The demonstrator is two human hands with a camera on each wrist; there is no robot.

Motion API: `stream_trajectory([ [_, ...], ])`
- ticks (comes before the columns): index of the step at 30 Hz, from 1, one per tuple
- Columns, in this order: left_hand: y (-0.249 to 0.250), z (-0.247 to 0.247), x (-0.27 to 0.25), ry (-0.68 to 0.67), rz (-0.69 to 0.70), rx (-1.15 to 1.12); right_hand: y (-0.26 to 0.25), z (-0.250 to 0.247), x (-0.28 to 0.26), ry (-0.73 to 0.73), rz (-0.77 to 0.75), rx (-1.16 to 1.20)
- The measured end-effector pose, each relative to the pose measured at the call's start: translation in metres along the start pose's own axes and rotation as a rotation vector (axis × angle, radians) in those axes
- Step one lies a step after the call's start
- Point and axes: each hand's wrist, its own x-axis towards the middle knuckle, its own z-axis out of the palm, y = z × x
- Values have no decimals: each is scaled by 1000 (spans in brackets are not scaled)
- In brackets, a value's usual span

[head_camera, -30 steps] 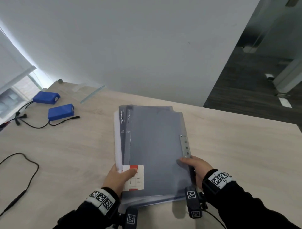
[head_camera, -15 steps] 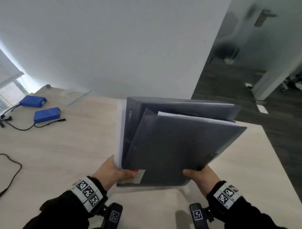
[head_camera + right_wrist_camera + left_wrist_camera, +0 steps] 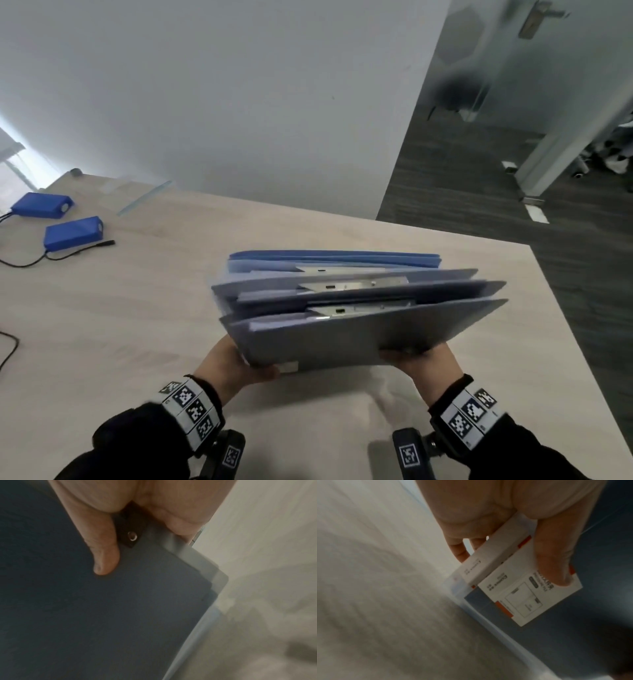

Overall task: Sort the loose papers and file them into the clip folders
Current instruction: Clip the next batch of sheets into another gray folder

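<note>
A stack of several grey-blue clip folders stands tilted on edge above the pale wood table, its open side up, showing metal clips and white sheets inside. My left hand grips the stack's lower left corner; its thumb presses a white and red label on the front cover. My right hand grips the lower right corner, thumb flat on the dark cover beside a black riveted tab. The fingers behind the stack are mostly hidden.
Two blue boxes with black cables lie at the table's far left. A clear plastic sheet lies near the wall. The table's right edge drops to dark carpet.
The folder stack lay flat on the table a second ago. Both hands have lifted it and tipped it up on edge, so the clips and paper edges face me.
</note>
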Motion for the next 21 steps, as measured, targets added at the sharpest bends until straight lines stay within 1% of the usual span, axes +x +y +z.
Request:
stream_trajectory([
  [3,-3,-5,-12,-39,16,39,8,-2,-5,-72,36,-105],
  [5,-4,-12,-20,-88,32,49,10,-3,-11,-121,64,-88],
  [7,-1,-16,-29,-108,37,7,12,-1,-15,-161,59,-59],
  [10,15,-12,-45,-124,95,-32,17,3,-17,-151,63,9],
  [11,15,-13,-47,-128,139,-31,18,4,-17,-148,62,37],
  [13,9,-15,-47,-94,194,-41,16,4,-19,-146,68,68],
  [15,11,-14,-46,-59,229,-42,12,3,-19,-170,64,-5],
  [17,17,-10,-45,-75,273,-32,11,4,-14,-181,61,-65],
  [19,19,-7,-43,-52,271,-15,11,4,-8,-143,59,-45],
  [21,14,-6,-39,-51,251,-14,10,5,-6,-138,59,-55],
])
